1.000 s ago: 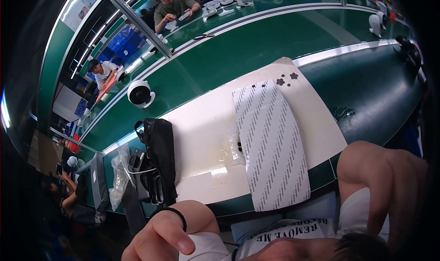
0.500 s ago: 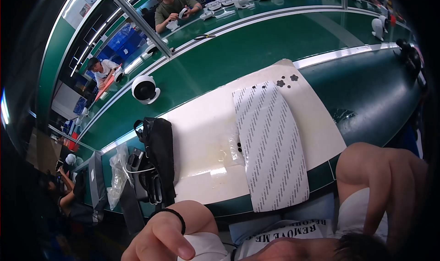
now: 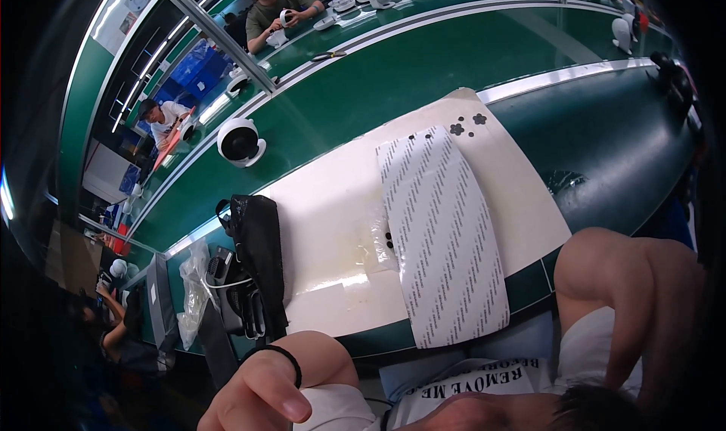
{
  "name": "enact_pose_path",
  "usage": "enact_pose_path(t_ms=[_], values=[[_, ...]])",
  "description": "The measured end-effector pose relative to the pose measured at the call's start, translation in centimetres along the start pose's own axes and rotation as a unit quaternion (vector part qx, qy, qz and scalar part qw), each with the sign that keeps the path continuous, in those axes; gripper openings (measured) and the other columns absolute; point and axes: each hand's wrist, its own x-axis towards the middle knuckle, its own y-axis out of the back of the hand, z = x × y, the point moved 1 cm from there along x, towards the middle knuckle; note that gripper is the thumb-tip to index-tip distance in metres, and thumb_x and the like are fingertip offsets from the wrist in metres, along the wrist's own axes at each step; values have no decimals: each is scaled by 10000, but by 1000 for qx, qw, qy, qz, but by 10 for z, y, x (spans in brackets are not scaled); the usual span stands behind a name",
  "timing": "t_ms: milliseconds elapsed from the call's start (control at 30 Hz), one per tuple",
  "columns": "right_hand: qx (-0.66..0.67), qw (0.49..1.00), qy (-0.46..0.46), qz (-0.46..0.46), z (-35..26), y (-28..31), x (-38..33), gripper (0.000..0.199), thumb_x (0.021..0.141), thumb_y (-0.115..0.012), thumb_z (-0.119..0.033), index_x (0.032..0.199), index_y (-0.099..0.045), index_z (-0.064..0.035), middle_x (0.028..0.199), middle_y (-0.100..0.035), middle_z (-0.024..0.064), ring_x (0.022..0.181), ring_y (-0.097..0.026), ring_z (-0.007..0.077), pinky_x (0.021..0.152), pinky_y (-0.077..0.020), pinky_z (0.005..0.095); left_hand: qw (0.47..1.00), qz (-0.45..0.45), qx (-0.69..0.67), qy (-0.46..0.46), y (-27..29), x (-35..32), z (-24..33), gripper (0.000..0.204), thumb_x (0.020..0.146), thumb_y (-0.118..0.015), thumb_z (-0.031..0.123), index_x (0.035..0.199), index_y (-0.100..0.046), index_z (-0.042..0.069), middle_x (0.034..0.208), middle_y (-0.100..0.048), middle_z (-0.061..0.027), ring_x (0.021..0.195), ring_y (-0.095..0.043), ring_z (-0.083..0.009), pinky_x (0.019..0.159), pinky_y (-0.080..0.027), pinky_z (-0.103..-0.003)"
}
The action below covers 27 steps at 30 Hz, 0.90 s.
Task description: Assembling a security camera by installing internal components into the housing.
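My left hand (image 3: 253,397) is low in the head view, close to the camera, fingers loosely curled, a black band around its wrist. Whether it holds anything is unclear. Of my right arm only a bent bare forearm (image 3: 631,302) shows at the lower right; its hand is hidden. In front of me a white mat (image 3: 325,204) lies on the green table. A long white strip with dark diagonal print (image 3: 446,234) runs across the mat and hangs over the near edge. A small clear film with black dots (image 3: 384,238) lies beside the strip.
A black pouch (image 3: 261,257) and a clear plastic bag (image 3: 193,291) sit left of the mat. Small black pieces (image 3: 467,124) lie at the mat's far end. A round white device (image 3: 240,142) stands beyond. Other people work at the far benches (image 3: 276,7).
The view has drifted slightly, so the table sits a little higher and to the right. My left hand and right forearm stay in about the same place.
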Motion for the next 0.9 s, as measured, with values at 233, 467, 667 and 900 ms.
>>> enact_pose_path(t_ms=[233,467,667,900], values=[[-8,1000,0,12,12,-1,3,210,579,-772,-14,753,-660,-51,838,-651,85,743,-645,169,649,-538,242,1000,-8,-4,7,2,-8,3,298,856,-540,217,1147,-542,156,1092,-560,44,932,-568,-164,865,-328,-471],[-19,1000,0,23,21,-14,3,205,580,-771,-13,749,-661,-52,831,-651,84,737,-645,168,648,-537,240,1000,-16,-11,13,3,-9,4,293,859,-533,229,1143,-542,158,1088,-557,44,929,-567,-161,866,-327,-476],[-25,999,0,26,22,-6,6,201,581,-769,-11,746,-662,-52,825,-652,84,733,-645,167,647,-537,238,999,-23,-9,33,3,-2,4,284,859,-534,226,1135,-544,162,1082,-557,46,925,-568,-156,865,-328,-477],[-31,999,3,26,19,-5,5,196,581,-767,-10,742,-664,-53,818,-653,83,727,-645,166,647,-537,236,999,-28,-21,28,4,-3,3,268,854,-536,217,1116,-548,160,1066,-560,43,919,-571,-156,859,-330,-470]])
